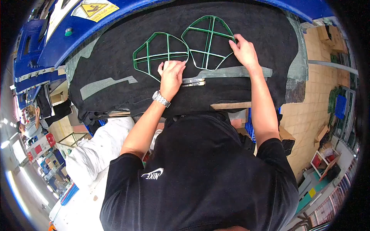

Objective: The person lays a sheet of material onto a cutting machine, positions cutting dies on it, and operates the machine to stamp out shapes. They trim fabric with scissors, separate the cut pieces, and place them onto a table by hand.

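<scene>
Two hands on a pair of green frames

The left green frame and the right green frame lie side by side on a black sheet, around the middle of the worktop, the right one closer to the far edge. Their facing corners touch or nearly touch. The left hand bends its fingers over the left frame's near right side; whether they pinch the rim, one cannot tell. The right hand has thumb and fingers clamped on the right frame's outer rim. A metal watch circles the left wrist. Past the worktop's far left corner stands a blue machine with a yellow warning sticker and a green button.
</scene>
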`<action>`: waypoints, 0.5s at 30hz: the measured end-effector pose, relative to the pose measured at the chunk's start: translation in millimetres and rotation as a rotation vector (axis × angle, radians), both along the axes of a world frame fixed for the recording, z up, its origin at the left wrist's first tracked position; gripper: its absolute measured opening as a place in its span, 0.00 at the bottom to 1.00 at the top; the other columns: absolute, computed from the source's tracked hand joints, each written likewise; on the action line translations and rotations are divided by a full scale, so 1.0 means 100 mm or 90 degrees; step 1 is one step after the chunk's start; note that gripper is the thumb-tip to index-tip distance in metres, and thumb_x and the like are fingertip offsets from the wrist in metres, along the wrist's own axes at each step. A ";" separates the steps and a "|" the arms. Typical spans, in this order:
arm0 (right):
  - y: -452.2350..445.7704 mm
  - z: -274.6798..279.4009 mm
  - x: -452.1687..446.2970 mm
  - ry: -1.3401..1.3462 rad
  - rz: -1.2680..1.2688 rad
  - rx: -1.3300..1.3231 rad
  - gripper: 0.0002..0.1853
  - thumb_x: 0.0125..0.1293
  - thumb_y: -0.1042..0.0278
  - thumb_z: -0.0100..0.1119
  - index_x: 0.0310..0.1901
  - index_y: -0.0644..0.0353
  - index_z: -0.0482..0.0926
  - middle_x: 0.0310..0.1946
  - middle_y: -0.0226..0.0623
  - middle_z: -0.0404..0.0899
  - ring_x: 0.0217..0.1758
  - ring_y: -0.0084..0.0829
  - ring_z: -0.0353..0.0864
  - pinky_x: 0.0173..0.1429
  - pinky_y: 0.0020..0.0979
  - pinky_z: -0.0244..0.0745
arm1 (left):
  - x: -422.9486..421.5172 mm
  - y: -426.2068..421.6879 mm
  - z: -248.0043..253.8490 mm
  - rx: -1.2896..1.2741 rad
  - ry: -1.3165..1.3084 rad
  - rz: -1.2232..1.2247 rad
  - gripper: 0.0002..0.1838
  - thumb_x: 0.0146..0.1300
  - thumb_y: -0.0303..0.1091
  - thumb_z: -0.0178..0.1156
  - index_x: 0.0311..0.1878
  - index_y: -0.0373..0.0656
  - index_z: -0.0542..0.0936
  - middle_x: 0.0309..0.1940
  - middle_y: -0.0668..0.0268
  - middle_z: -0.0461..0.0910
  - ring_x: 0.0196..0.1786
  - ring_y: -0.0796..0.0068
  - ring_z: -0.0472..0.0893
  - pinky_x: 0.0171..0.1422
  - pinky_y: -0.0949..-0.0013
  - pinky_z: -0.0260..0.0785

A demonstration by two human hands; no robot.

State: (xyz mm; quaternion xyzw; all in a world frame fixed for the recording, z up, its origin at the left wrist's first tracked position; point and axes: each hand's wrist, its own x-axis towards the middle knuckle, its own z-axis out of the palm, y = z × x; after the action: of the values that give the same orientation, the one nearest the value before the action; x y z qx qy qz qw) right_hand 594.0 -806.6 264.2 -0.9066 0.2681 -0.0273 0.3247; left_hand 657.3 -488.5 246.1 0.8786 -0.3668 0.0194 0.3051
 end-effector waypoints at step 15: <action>0.46 -0.09 -0.58 -0.011 -0.160 0.161 0.23 0.75 0.71 0.51 0.69 0.66 0.68 0.25 0.52 0.85 0.26 0.44 0.89 0.38 0.45 0.85 | -0.01 0.00 0.00 0.002 -0.015 0.002 0.11 0.69 0.29 0.66 0.52 0.49 0.88 0.45 0.68 0.86 0.52 0.65 0.81 0.71 0.54 0.59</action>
State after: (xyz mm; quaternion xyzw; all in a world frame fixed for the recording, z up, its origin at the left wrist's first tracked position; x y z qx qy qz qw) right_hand 536.5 -761.0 255.6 -0.8176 0.3774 -0.0416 0.4329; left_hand 656.6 -488.3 246.6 0.8794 -0.3690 0.0293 0.2994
